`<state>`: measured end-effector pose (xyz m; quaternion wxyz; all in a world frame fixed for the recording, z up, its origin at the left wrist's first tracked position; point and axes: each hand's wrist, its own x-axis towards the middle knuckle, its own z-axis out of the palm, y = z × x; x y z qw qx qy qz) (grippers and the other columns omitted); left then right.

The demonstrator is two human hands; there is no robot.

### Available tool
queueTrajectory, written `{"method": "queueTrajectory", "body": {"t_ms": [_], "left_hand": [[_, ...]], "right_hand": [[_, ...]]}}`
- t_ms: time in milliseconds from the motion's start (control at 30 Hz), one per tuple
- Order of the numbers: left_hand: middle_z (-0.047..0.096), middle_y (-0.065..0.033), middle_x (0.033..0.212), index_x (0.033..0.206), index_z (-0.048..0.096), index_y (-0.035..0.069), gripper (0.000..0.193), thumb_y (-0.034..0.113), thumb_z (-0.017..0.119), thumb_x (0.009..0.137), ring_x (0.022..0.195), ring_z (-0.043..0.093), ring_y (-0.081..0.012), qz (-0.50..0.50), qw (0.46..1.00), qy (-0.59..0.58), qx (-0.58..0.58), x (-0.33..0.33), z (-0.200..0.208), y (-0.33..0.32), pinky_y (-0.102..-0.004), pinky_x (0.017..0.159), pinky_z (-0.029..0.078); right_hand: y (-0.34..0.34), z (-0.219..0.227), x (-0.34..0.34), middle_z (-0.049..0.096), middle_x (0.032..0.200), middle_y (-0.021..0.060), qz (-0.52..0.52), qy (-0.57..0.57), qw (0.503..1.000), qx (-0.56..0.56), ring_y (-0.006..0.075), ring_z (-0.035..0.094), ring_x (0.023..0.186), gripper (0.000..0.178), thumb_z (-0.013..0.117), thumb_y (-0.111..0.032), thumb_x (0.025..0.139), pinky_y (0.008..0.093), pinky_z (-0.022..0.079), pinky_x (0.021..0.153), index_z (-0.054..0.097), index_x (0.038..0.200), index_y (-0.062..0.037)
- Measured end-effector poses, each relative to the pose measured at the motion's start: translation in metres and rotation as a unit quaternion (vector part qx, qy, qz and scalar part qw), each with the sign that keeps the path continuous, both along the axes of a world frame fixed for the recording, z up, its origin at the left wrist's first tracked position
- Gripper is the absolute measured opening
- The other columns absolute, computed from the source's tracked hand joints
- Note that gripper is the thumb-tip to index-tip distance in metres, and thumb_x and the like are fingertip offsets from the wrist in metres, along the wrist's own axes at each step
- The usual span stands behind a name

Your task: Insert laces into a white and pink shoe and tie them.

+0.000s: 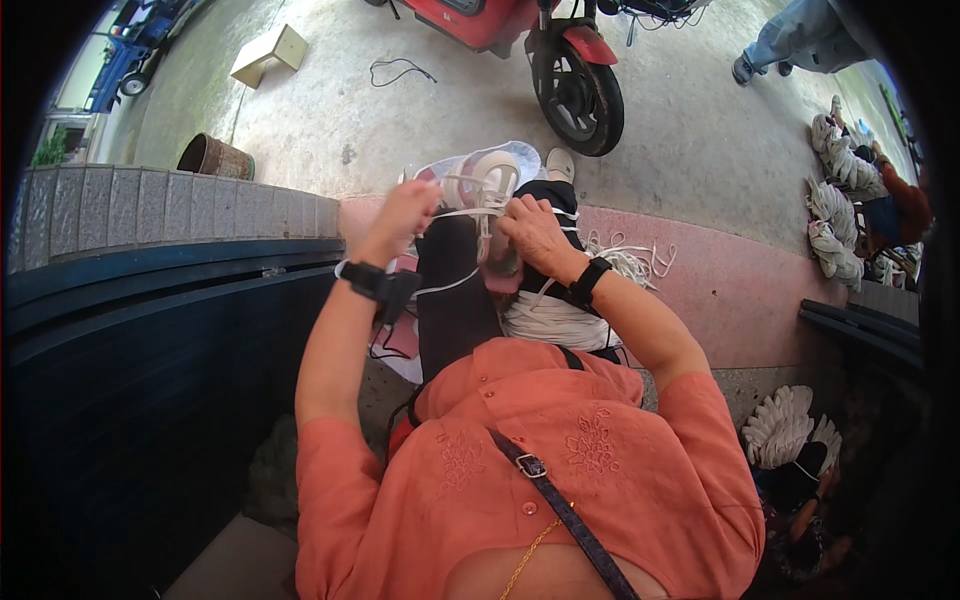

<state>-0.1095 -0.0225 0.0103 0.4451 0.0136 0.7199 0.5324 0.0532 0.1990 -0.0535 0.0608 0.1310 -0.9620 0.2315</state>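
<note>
A white and pink sneaker (494, 180) rests over my dark-trousered knees, its white shoelace (470, 212) threaded across the front. My left hand (405, 212), slightly blurred, is pinched beside the shoe's left side, with a lace running from the shoe to its fingers. Against the shoe's right side, my right hand (541, 235) is closed, its fingertips pressed on the lace near the eyelets. A thick bundle of white laces (555, 322) lies by my right leg, and loose lace ends (635, 260) spread out beyond it.
Ahead stands a red scooter (580, 90). A brown bucket (215, 157) sits by the low tiled wall (180, 207), with a beige stool-like piece (270, 55) and a black cord (402, 73) farther out. A person in jeans (800, 40) and bundles of white items (833, 230) are at right.
</note>
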Motion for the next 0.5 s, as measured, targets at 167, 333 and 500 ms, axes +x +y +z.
{"method": "queueTrajectory", "body": {"t_ms": [167,333,500], "left_hand": [[0.067,-0.0163,0.080,0.088,0.067,-0.005,0.034,0.028,0.064,0.091,0.077,0.066,-0.0263,-0.130,0.971,0.186,-0.070,0.029,-0.049,0.067,-0.0393,0.070,0.050],[0.067,-0.0310,0.096,0.090,0.068,-0.006,0.037,0.029,0.056,0.092,0.092,0.063,-0.0475,-0.197,0.936,0.279,-0.083,0.029,-0.057,0.098,-0.0486,0.082,0.049],[0.065,-0.0079,0.078,0.090,0.069,-0.001,0.033,0.029,0.058,0.098,0.069,0.060,-0.0181,-0.165,0.959,0.225,-0.042,0.028,-0.054,0.078,-0.0330,0.063,0.047]], "right_hand": [[-0.011,0.051,0.031,0.060,0.109,0.0052,0.114,0.032,0.976,-0.184,0.0293,0.056,0.109,0.023,0.070,-0.006,0.076,0.0431,0.041,0.095,0.064,0.098,-0.0122],[0.087,0.154,0.082,0.056,0.101,0.0068,0.032,0.011,0.858,-0.512,0.0268,0.056,0.099,0.017,0.058,0.001,0.086,0.0425,0.041,0.103,0.057,0.101,-0.0074],[0.304,0.299,0.199,0.044,0.077,0.0046,-0.179,0.431,0.621,-0.630,0.0168,0.047,0.079,0.014,0.049,-0.002,0.099,0.0359,0.046,0.094,0.048,0.085,-0.0061]]}}
